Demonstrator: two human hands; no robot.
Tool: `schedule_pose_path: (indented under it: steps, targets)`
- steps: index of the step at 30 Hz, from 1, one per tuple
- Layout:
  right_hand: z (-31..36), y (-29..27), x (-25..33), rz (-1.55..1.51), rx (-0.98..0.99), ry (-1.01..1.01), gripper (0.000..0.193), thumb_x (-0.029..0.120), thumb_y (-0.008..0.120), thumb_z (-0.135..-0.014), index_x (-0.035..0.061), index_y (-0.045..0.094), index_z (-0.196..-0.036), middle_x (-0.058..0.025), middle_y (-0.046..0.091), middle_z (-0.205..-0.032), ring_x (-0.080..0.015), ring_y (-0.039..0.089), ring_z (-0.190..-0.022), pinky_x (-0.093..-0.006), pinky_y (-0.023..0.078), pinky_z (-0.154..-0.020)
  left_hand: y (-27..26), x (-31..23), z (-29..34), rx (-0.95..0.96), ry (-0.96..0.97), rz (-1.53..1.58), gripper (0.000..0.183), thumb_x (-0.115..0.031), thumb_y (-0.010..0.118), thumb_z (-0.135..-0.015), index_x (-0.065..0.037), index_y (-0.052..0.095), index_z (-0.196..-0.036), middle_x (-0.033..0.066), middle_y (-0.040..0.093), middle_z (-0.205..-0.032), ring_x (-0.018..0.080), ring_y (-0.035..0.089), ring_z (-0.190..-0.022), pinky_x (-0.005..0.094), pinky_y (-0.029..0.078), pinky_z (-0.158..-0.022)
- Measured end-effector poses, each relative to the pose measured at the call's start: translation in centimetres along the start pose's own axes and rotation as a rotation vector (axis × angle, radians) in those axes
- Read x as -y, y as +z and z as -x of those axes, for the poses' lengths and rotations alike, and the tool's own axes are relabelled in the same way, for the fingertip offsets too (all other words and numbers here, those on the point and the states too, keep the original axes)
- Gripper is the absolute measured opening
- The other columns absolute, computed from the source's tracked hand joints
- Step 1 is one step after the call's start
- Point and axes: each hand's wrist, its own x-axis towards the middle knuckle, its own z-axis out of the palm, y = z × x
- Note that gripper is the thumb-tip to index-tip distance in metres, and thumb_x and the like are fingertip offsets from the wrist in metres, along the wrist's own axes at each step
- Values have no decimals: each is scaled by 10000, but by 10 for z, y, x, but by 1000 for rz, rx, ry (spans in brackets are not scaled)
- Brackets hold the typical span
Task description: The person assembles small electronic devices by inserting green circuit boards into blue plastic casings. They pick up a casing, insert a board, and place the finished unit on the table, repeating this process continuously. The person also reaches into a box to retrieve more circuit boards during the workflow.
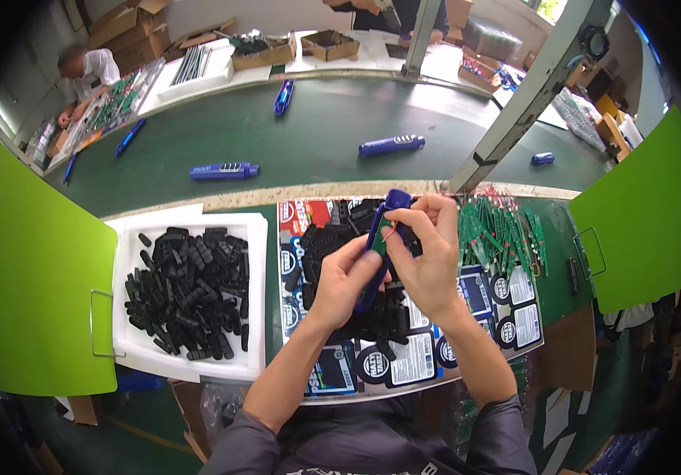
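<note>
My left hand (pixel 340 289) is closed around the lower part of a blue plastic pen-shaped housing (pixel 397 198), which tilts with its top end away from me. A narrow green circuit board (pixel 379 241) lies in the housing's open side, and a thin reddish wire (pixel 390 232) loops out of it. With bent fingers, my right hand (pixel 433 261) pinches at the wire and board near the top end; the exact contact of its fingertips is partly hidden. Under both hands, small black plastic parts (pixel 328 247) lie heaped on a printed sheet (pixel 404 360).
A white foam tray (pixel 256 301) of black parts stands left. Green circuit boards with wires (pixel 498 229) are piled right. Beyond is a green conveyor belt (pixel 309 150) carrying several blue housings (pixel 392 146). Green panels (pixel 39 277) flank me; a metal post (pixel 514 111) rises at right. Another person (pixel 91 71) works far left.
</note>
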Motion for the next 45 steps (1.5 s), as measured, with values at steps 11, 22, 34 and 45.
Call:
schedule_pose_path:
  steps: [11,22,34,45]
  targets:
    - [-7,30,-19,-514,68,329,531,-32,754,-874,-5,559,-1367,-61,629,-1033,-91,626,-821,-245,518,-681,4,-10,3,-202,52,-151,365,-124,582,-1075,14,598,-1412,34,704,-1013,81,667,-799,236,547,-674]
    - [20,5,-56,-275,147,373,306,68,765,-883,14,692,-1176,-88,673,-1010,-156,663,-788,-305,495,-695,-175,-60,-162,-364,16,-1053,289,-135,660,-946,14,741,-1180,96,749,-893,196,684,-783,341,534,-760]
    - [0,19,-69,29,412,150,190,83,763,-873,24,724,-1049,-115,679,-972,-319,659,-910,-418,522,-831,-243,-43,-233,-314,-23,-1470,321,-196,745,-884,-56,743,-1173,165,749,-1052,338,711,-1043,448,548,-933]
    - [-30,72,-59,52,669,-34,214,100,779,-844,17,726,-1035,-101,643,-1054,-319,589,-1065,-440,462,-949,-307,-115,-176,-222,220,-1754,478,-182,699,-854,-95,683,-1323,171,651,-1212,361,627,-1183,456,508,-1030]
